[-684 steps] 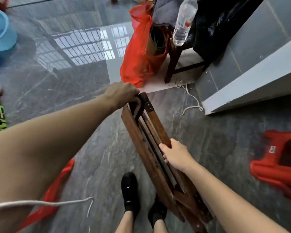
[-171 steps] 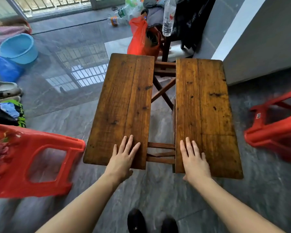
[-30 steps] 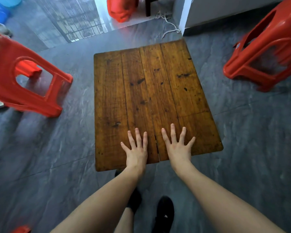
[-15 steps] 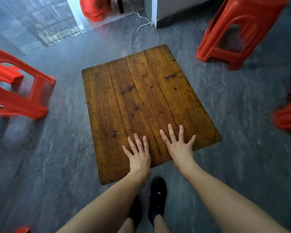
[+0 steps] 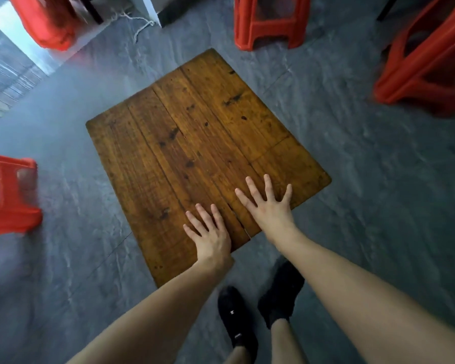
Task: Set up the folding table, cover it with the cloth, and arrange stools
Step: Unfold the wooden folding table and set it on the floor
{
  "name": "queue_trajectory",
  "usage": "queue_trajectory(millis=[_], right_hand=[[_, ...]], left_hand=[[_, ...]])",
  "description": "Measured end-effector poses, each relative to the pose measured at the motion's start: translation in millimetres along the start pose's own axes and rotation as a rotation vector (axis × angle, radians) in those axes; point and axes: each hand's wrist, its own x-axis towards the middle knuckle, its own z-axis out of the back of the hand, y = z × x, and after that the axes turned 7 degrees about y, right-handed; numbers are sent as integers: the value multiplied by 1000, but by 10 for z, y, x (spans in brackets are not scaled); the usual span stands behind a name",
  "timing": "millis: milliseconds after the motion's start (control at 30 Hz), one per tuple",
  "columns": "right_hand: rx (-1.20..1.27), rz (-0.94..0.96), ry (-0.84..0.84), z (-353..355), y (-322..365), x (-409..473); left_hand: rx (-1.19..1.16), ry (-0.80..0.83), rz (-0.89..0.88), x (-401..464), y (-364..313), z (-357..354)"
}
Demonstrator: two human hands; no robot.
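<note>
Hands, left [image 5: 212, 236] and right [image 5: 269, 208], press flat, fingers spread, on bare folding table [image 5: 189, 143]; no legible writing.

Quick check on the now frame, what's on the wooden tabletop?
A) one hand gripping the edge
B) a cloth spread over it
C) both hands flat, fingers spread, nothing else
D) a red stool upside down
C: the left hand and right hand lie flat with fingers spread on the bare table; no cloth shows, and the red stools stand on the floor around it.
</note>
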Motion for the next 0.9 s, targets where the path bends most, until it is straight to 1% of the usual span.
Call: queue_trajectory(millis=[267,400,467,533,633,667,733,900], right_hand=[[16,-48,-42,-556,-272,-408],[18,-52,-81,-902,-504,-594],[2,-40,-70,-1029,-642,-666],[3,-37,-61,-1143,-816,-740],[19,-47,-49,-1292,-1028,-844],[16,-52,-59,-1334,-1081,-868],[17,-53,-81,-1394,-1173,-894],[39,-26,-152,-1515,-1348,-933]], left_hand=[[13,-18,-44,-301,-542,-298],[33,-44,-24,-487,-942,-410],[10,-51,-24,-588,-1112,-505],[13,-111,-132,-656,-1275,-612],[102,-216,-423,-708,-1513,-712],[142,-229,-483,-708,-1597,-716],[162,-241,-514,-696,-1749,-700],[136,-244,-508,-660,-1963,-711]])
